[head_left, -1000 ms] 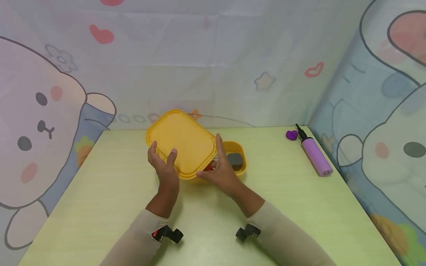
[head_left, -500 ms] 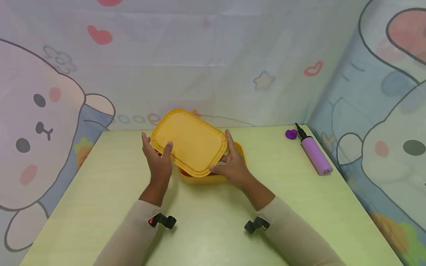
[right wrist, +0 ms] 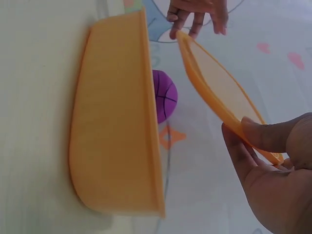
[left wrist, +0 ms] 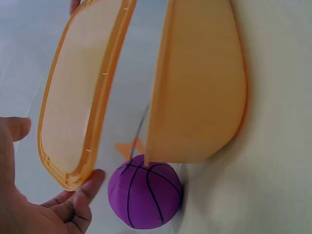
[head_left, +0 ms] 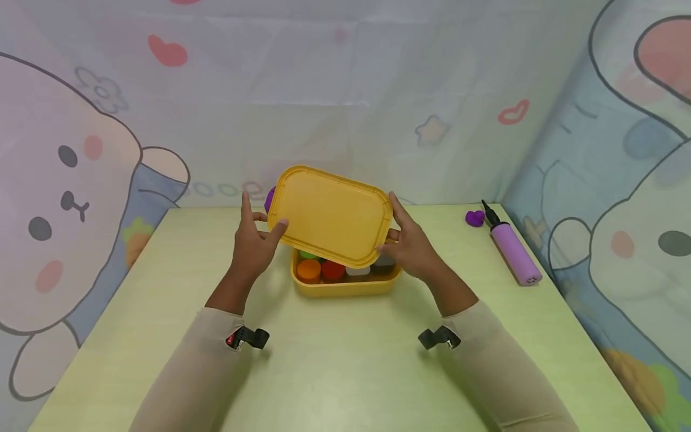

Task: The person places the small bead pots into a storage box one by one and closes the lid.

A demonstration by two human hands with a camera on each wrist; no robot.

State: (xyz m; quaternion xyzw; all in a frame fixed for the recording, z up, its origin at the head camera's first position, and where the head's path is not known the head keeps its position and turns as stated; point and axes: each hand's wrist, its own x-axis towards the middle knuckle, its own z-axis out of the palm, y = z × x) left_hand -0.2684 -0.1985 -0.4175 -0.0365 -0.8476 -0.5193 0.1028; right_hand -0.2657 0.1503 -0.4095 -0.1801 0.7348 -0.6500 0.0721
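A yellow rectangular lid (head_left: 332,216) is held tilted above a yellow container (head_left: 345,290). My right hand (head_left: 412,246) pinches the lid's right end, thumb on one face and fingers behind, as the right wrist view also shows. At the left end, my left hand (head_left: 254,243) touches the lid's lower corner with its fingers; its thumb stands apart from the lid in the left wrist view. Inside the container sit an orange-topped piece (head_left: 309,271), a red one (head_left: 332,270) and several others, partly hidden by the lid. A purple ball with black lines (left wrist: 145,195) lies behind the container.
On the pale table (head_left: 345,366), at the back right, lie a purple hand pump (head_left: 514,253) with a black nozzle and a small purple heart-shaped object (head_left: 475,218). A printed cloth backdrop (head_left: 345,90) stands along the table's back and sides.
The lid has moved right and turned closer to level, uncovering the container's front and the coloured pieces. My hands have moved apart, the right one rightward. The purple ball has come into view.
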